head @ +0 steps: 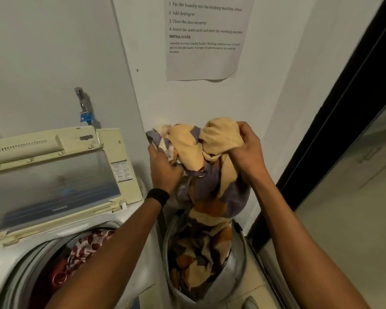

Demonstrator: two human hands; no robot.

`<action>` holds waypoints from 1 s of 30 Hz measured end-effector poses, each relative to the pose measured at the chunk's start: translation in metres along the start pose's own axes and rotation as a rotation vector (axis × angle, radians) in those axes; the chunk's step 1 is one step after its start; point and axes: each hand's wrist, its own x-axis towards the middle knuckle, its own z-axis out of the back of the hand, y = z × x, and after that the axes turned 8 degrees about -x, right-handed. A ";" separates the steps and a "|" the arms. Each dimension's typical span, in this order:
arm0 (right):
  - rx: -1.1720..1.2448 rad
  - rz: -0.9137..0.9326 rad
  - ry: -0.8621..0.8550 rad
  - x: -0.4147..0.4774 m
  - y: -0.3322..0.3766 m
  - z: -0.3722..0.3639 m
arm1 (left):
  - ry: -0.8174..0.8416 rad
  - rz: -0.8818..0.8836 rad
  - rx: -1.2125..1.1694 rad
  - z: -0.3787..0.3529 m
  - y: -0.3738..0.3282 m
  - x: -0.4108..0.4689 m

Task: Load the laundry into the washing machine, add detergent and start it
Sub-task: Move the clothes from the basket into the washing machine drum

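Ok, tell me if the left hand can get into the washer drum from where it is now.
Probably yes. The lid stands open, leaving the drum uncovered beside the basket. But the left hand is gripping the patterned cloth with the right hand, so the cloth comes along.

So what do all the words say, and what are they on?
All on the paper sheet on the wall:
"1 Put the laundry into the washing machine drum"
"2 Add detergent"
"3 Close the door securely"
"4 Select the wash cycle and start the washing machine"
"INITIAL STATE"
Its heading is cut off; the small paragraph below is too blurred to read surely.
Sticker on the washing machine lid: too small to read.
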 end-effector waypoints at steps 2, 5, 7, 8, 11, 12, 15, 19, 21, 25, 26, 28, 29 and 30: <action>0.071 -0.003 -0.010 0.005 0.010 -0.015 | 0.210 0.007 0.004 -0.001 -0.005 -0.005; 0.159 -0.078 0.072 0.001 0.014 -0.035 | 0.656 0.169 -0.060 0.002 -0.016 -0.015; 0.125 -0.067 0.156 -0.005 0.014 -0.043 | 0.661 0.253 -0.030 -0.002 -0.021 -0.022; 0.093 -0.052 0.212 -0.008 0.014 -0.046 | 0.591 0.259 -0.039 -0.006 -0.023 -0.025; -0.020 0.022 0.406 -0.014 0.020 -0.046 | 0.189 0.300 -0.245 -0.019 -0.021 -0.026; -0.051 0.063 0.457 -0.016 0.019 -0.045 | 0.097 0.312 -0.308 -0.022 -0.019 -0.025; -0.157 0.284 0.299 -0.029 0.010 -0.033 | 0.000 0.331 -0.327 -0.026 -0.018 -0.015; -0.163 -0.049 -0.006 -0.076 -0.078 -0.031 | -0.118 0.469 -0.411 -0.025 -0.016 0.009; -0.097 -0.305 0.187 -0.104 -0.117 -0.043 | -0.086 0.521 -0.484 -0.033 0.007 0.019; -0.205 -0.373 0.323 -0.090 -0.122 -0.044 | -0.080 0.475 -0.291 -0.022 -0.029 0.015; -0.209 -0.337 0.274 -0.075 -0.111 -0.037 | -0.089 0.421 -0.241 -0.020 -0.027 0.017; -0.148 -0.205 0.136 -0.046 -0.076 -0.021 | -0.048 0.311 -0.154 -0.012 -0.018 0.018; -0.089 -0.150 0.071 -0.033 -0.058 -0.014 | -0.025 0.300 -0.066 -0.008 -0.017 0.016; -0.031 -0.116 0.028 -0.024 -0.043 -0.011 | -0.017 0.304 0.017 -0.006 -0.013 0.015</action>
